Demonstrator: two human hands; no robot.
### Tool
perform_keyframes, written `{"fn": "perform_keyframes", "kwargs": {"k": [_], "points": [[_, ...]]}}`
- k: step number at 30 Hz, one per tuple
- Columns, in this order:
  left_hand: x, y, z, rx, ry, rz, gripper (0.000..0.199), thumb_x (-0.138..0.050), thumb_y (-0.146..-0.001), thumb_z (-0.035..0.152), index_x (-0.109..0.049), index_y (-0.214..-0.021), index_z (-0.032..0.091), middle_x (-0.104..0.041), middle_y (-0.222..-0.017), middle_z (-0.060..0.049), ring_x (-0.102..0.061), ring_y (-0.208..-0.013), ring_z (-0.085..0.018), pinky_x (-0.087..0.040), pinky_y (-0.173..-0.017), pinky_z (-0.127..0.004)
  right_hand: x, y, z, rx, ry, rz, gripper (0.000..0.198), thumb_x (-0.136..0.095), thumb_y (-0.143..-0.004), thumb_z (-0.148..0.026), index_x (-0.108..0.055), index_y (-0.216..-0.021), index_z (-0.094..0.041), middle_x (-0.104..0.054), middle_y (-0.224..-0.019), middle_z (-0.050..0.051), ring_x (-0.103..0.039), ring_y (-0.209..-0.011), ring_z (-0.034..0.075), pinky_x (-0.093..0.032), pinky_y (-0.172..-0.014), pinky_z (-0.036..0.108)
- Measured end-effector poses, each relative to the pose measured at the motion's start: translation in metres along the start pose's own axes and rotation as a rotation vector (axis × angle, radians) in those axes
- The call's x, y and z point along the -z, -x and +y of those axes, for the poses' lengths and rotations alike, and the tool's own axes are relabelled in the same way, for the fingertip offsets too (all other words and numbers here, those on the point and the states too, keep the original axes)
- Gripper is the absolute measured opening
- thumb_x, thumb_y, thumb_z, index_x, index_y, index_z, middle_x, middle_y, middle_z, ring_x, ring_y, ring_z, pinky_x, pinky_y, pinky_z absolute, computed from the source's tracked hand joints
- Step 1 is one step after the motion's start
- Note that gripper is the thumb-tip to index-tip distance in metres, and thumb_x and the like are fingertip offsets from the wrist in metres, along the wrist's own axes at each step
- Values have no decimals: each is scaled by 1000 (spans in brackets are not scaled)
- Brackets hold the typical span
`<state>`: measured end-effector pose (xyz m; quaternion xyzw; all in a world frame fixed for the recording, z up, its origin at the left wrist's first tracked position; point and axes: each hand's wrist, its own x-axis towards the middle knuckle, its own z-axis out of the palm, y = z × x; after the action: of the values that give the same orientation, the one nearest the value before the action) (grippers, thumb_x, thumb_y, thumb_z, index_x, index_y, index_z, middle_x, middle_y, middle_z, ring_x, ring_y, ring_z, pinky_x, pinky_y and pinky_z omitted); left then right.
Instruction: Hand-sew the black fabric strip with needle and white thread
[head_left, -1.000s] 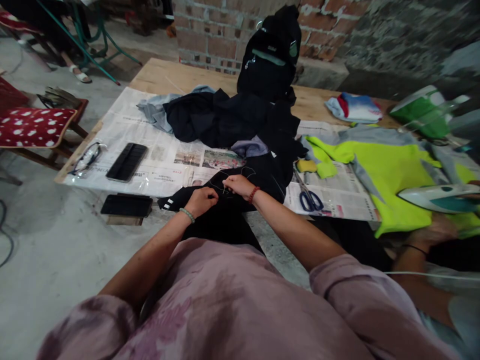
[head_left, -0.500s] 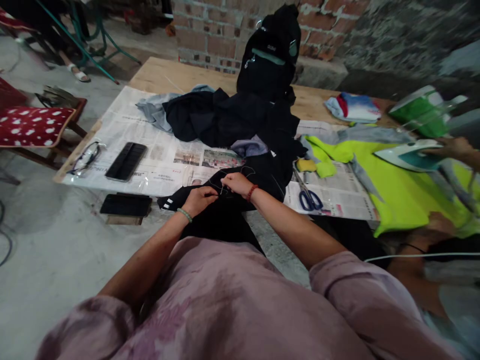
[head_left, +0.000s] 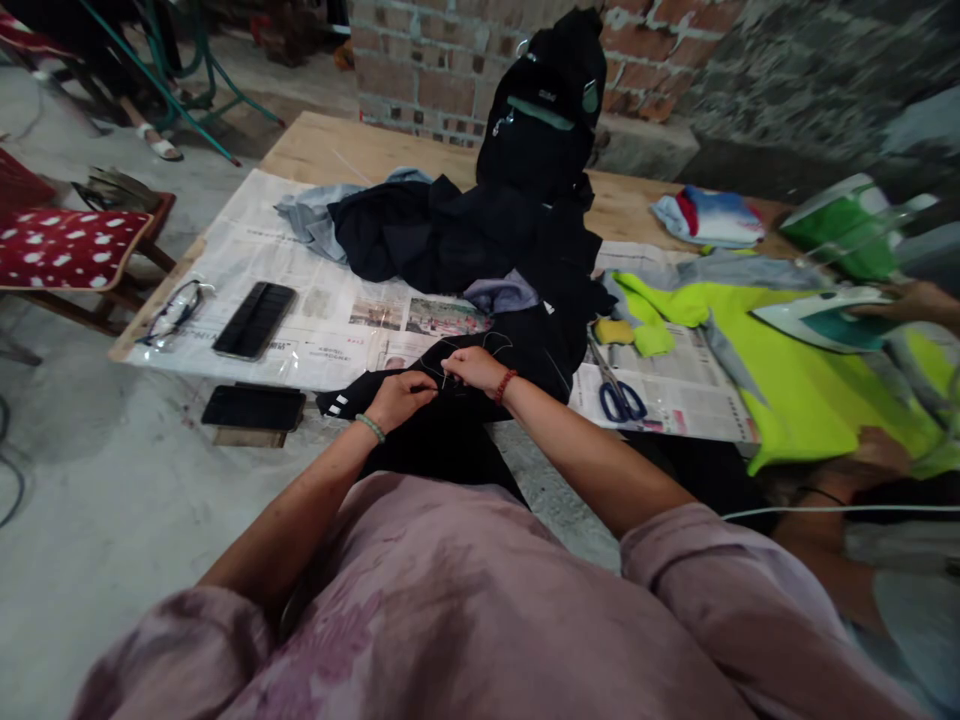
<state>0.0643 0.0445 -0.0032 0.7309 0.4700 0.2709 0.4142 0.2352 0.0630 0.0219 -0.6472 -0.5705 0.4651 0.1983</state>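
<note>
A black garment (head_left: 540, 350) with white stripes at its left end lies over the table's front edge. My left hand (head_left: 403, 400), with a green bead bracelet, pinches the cloth near that edge. Close beside it, my right hand (head_left: 476, 370), with a red bead bracelet, is closed on a thin, light needle (head_left: 444, 380). Pale thread (head_left: 491, 340) loops over the dark cloth behind the right hand. The exact spot where the needle meets the cloth is too small to make out.
Scissors (head_left: 621, 398) and a yellow sponge-like block (head_left: 613, 331) lie to the right. Beyond, a co-worker's hand (head_left: 911, 305) holds an iron (head_left: 821, 320) on a neon-yellow garment (head_left: 795, 410). A backpack (head_left: 540, 120) stands behind; phones (head_left: 255, 320) and glasses (head_left: 174, 312) are left.
Both my hands stay almost in place at the black cloth, the right one still pinching the needle. The view has shifted very slightly.
</note>
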Motion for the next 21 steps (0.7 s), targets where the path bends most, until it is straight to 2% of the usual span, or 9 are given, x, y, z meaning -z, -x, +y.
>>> {"fn": "perform_keyframes", "kwargs": {"k": [10,17,21], "points": [[-1,0,0,-19,-5,18,11,-60,-70,23,-68,-77,19,-69,-77,1,-62,-74,-13,-48,-74,-23,0,1,-1,-30,-44,30,20,-50,-78,-25,-59,-65,-12,-47,-49,-4,-39,-42,3,-30,-42,15],[-3,-1,-1,-32,7,28,11,-60,-70,21,-68,-77,19,-69,-79,1,-62,-75,-13,-48,-75,-23,1,1,-2,1,19,-20,22,-51,-78,-25,-59,-63,-12,-47,-48,-4,-39,-42,3,-30,-43,16],[-4,-1,-1,-51,0,33,11,-60,-70,20,-68,-77,18,-68,-79,1,-61,-75,-13,-48,-74,-23,3,2,-4,-29,0,-51,24,-53,-78,-28,-59,-63,-12,-47,-47,-4,-38,-41,3,-29,-42,16]]}}
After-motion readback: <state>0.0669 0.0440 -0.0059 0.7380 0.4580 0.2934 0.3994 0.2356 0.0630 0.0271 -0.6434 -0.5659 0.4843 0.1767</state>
